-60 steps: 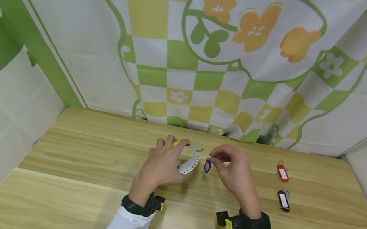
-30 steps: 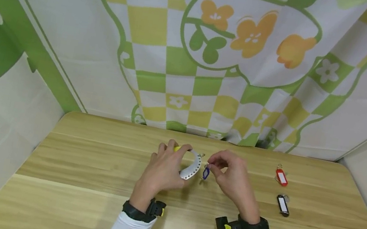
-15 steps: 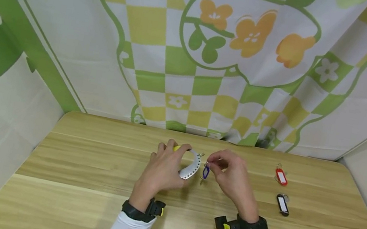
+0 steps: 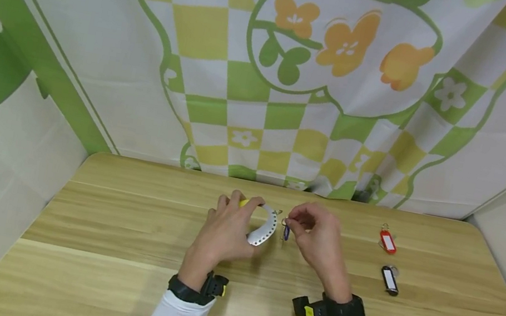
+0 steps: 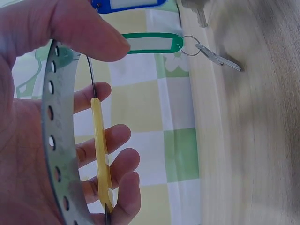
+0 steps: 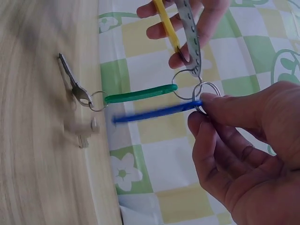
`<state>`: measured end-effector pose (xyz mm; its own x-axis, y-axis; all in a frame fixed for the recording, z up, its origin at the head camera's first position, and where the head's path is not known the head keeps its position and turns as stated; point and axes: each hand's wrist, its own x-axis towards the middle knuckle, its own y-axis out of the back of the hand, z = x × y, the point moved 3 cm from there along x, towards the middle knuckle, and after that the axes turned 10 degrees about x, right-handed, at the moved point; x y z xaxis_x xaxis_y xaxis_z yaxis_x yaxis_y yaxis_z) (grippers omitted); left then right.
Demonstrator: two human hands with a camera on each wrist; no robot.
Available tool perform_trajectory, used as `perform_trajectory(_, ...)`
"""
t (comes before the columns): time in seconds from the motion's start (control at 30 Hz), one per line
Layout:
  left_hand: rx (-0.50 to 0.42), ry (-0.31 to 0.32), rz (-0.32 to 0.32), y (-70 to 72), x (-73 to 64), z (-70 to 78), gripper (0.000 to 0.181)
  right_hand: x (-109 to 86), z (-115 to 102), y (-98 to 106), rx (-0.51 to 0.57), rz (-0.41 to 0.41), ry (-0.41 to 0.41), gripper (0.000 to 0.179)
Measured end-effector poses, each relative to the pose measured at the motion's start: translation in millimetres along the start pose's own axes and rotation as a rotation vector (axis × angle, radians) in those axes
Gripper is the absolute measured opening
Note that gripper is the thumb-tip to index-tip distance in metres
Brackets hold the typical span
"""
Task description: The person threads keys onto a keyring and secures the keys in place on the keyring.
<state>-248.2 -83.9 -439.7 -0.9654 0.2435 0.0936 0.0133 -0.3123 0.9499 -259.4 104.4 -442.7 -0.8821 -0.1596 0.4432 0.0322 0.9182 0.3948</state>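
In the head view my left hand [image 4: 222, 229] holds a ring-shaped key holder [image 4: 264, 230], a curved metal strip full of holes. The left wrist view shows the fingers curled on its yellow handle [image 5: 100, 150] and the thumb over the strip. A green key tag [image 6: 140, 93] with a key [image 6: 75, 89] hangs by a wire ring at the strip's end. My right hand [image 4: 318, 234] pinches the split ring [image 6: 207, 89] of a blue key tag [image 6: 154, 114] between thumb and forefinger, right beside the green tag's ring. The blue tag's own key is blurred.
To the right on the wooden table [image 4: 109, 279] lie a red key tag [image 4: 388, 241] and, nearer the front, a black key tag [image 4: 390, 281]. A patterned curtain [image 4: 246, 83] hangs behind the table's back edge.
My right hand has risen slightly, and the blue tag has turned from showing its face to nearly edge-on in the head view. My left hand keeps the key holder almost still.
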Motion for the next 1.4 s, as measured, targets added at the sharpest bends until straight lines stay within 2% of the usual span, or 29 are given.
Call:
perform_trajectory(0.63,-0.001,-0.006,0.002,2.4,-1.5,-1.5,0.084,-0.5,5.3,-2.0,-0.034,0.005,-0.118,0.016)
perform_trajectory(0.73,-0.002,0.002,0.001,2.5,-1.8,-2.0,0.085,-1.3,6.5,-0.8,0.006,0.028,-0.137,0.017)
perform_trajectory(1.0,0.006,0.005,0.002,2.4,-1.3,-2.3,0.085,-0.2,4.6,1.6,0.211,0.074,-0.155,0.021)
perform_trajectory(1.4,0.013,0.006,-0.005,3.5,-1.5,-2.6,0.086,-0.6,6.0,1.4,0.188,0.073,-0.160,0.016)
